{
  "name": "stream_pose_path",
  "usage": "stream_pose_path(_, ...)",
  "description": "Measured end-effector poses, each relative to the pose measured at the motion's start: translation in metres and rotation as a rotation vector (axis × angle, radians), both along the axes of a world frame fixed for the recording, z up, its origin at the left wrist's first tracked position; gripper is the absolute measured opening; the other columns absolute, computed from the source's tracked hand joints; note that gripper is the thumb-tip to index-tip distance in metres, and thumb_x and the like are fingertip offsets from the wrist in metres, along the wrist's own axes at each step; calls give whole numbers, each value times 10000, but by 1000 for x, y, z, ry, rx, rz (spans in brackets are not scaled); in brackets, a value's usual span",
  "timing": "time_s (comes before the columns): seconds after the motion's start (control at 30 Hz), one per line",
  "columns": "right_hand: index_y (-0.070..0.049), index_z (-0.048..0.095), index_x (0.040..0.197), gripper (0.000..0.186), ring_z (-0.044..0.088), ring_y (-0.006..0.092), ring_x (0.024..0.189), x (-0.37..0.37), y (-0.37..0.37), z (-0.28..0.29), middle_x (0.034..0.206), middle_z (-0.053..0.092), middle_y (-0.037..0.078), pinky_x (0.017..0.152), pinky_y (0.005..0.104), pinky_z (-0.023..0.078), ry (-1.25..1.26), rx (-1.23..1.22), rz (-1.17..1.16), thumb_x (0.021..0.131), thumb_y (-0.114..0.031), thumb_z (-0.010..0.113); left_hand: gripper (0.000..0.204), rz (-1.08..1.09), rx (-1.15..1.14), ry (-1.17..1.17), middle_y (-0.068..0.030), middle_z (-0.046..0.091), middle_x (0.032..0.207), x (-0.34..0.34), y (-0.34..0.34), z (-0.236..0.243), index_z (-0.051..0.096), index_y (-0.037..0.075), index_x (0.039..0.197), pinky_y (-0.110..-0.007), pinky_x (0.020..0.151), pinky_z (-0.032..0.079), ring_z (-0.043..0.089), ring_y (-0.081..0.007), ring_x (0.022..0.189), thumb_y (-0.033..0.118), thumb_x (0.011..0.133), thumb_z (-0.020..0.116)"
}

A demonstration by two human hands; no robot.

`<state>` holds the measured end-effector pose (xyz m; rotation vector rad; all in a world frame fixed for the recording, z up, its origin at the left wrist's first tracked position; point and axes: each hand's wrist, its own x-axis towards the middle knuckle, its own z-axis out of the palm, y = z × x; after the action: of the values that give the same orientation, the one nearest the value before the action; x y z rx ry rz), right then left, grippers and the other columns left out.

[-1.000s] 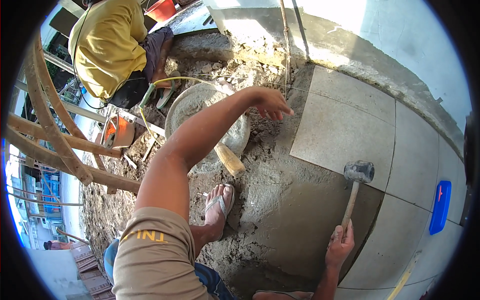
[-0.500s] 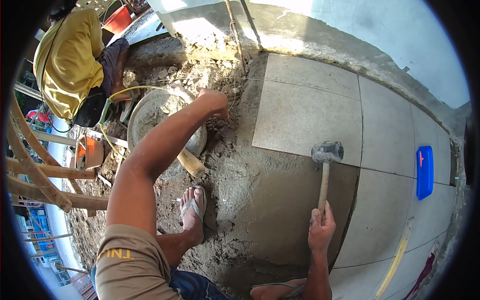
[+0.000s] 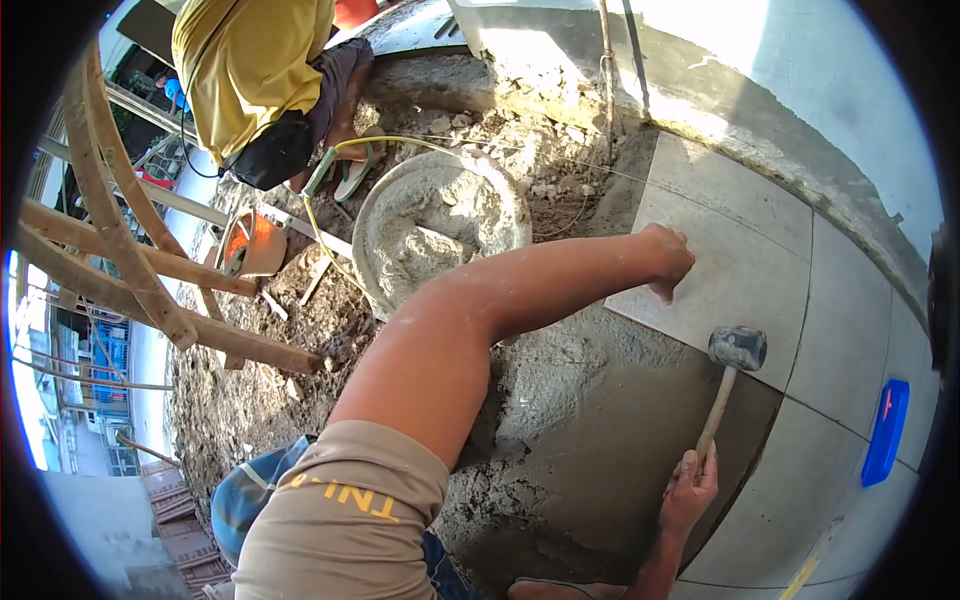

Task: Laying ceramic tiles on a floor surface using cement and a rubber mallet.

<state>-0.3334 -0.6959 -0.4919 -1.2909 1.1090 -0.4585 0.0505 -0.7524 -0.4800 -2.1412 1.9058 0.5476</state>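
My left hand hangs over a pale square floor tile, fingers loosely bent and apart, with nothing visible in them. My right hand grips the wooden handle of a black-headed mallet, whose head is over that tile's near edge. Smoothed wet mortar lies just below the tile and beside my right hand. A thin line crosses the tile's far part. Behind my left forearm a round tub holds grey mortar.
A co-worker in yellow crouches upper left near an orange bucket. Bent wooden boards stand on the left, rubble around them. A painted wall borders the tiles. A blue plastic tray and a yellow bar lie on the right.
My left hand has moved from near the tub and string to the right, over the tile, and lower. My right hand still grips the mallet. The view has shifted back and forth.
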Motion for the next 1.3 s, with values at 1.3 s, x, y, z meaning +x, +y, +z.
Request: stream_pose_path(1.3,2,520,1461,476,451,64,669,9,-35,-12,829,523,-28,597,242,405,119,-204,-75,1056,-240,584,1186,700,-240,100,-175,177,1702,-57,-45,-26,291,82,1612,-657,1205,216,167,-367,1572,743,736,743)
